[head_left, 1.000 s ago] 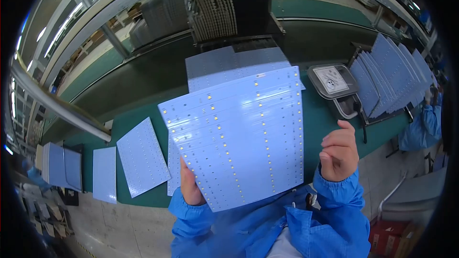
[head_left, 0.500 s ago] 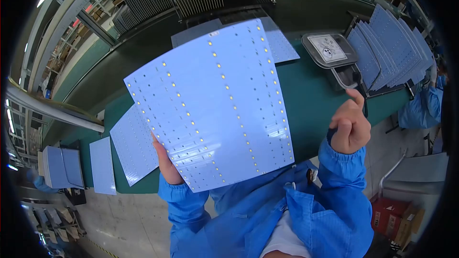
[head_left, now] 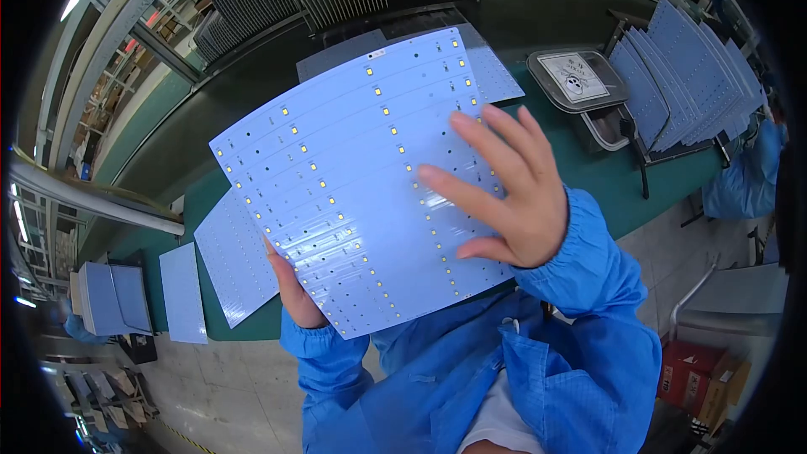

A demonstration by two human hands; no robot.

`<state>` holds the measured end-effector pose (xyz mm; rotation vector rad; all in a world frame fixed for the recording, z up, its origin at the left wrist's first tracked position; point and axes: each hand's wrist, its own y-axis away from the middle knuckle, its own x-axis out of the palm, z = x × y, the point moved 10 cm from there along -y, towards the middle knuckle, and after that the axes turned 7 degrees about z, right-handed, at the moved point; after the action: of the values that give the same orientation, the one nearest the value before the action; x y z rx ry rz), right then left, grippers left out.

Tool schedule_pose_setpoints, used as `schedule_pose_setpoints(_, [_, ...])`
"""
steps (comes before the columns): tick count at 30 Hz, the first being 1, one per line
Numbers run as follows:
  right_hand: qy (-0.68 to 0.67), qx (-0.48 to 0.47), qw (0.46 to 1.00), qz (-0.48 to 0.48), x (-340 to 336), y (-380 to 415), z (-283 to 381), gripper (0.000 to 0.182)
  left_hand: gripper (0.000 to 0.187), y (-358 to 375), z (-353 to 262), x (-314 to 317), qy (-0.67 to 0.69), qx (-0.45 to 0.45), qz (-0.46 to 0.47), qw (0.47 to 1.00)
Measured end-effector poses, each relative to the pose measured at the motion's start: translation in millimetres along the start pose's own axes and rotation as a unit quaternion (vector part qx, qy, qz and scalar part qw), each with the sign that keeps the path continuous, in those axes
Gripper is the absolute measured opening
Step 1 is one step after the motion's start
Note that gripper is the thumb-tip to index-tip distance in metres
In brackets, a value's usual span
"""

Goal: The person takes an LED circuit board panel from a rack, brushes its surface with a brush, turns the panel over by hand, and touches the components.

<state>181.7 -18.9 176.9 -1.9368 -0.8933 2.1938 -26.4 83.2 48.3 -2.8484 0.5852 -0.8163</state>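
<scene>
A large pale-blue LED circuit board (head_left: pixel 370 227), with rows of small yellow LEDs, is held up tilted in front of my body. My left hand (head_left: pixel 296 290) grips its lower left edge, thumb on the front face and the other fingers hidden behind. Over the board's right half is my right hand (head_left: pixel 513 185), open, fingers spread, its fingertips overlapping the LED rows. Behind the held board, part of another board (head_left: pixel 496 71) shows on the bench.
Two more boards (head_left: pixel 234 261) lie on the green bench (head_left: pixel 580 176) at left. A lidded tray with a skull label (head_left: pixel 576 82) stands at right, beside a rack of upright boards (head_left: pixel 681 76). A blue sleeve (head_left: pixel 740 181) of another person shows at far right.
My right hand has moved left from beside the board to over its right half, and its curled fingers have spread. The left hand still holds the board, which has tilted slightly.
</scene>
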Motion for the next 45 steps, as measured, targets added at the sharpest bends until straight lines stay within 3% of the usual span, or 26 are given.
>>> schedule_pose_setpoints(4, [-0.015, -0.006, 1.000, 0.022, 19, -2, -1, 0.062, 0.055, 3, 1, -6, 0.012, -0.010, -0.008, 1.000])
schedule_pose_setpoints(6, [-0.079, -0.035, 0.996, 0.003, 18, 4, 0, 0.059, 0.056, 3, 8, -8, 0.041, -0.024, -0.016, 0.999])
schedule_pose_setpoints(16, [-0.083, -0.021, 0.996, -0.038, 12, 0, -1, 0.050, 0.057, 5, 7, -7, 0.014, -0.024, -0.011, 1.000])
schedule_pose_setpoints(21, [-0.159, -0.010, 0.983, -0.095, 3, 7, -11, 0.050, 0.059, 6, 0, -3, -0.005, -0.002, -0.006, 1.000])
schedule_pose_setpoints(28, [-0.091, -0.013, 0.995, -0.044, 6, -15, 6, 0.052, 0.060, 6, -5, 7, 0.012, 0.005, 0.005, 1.000])
schedule_pose_setpoints(30, [-0.115, -0.057, 0.991, -0.043, 3, -11, 10, 0.047, 0.058, 5, -5, 4, -0.012, 0.004, 0.008, 1.000])
schedule_pose_setpoints(34, [-0.175, -0.037, 0.980, -0.083, -4, 7, -9, 0.043, 0.056, 7, -3, -4, 0.011, -0.009, -0.026, 1.000])
schedule_pose_setpoints(41, [-0.086, -0.008, 0.994, -0.061, 6, 11, -6, 0.036, 0.054, 1, -8, -2, 0.029, -0.005, -0.029, 0.999])
schedule_pose_setpoints(45, [-0.190, -0.064, 0.978, -0.064, -2, 24, -4, 0.026, 0.054, -1, -13, -1, 0.041, -0.007, -0.033, 0.999])
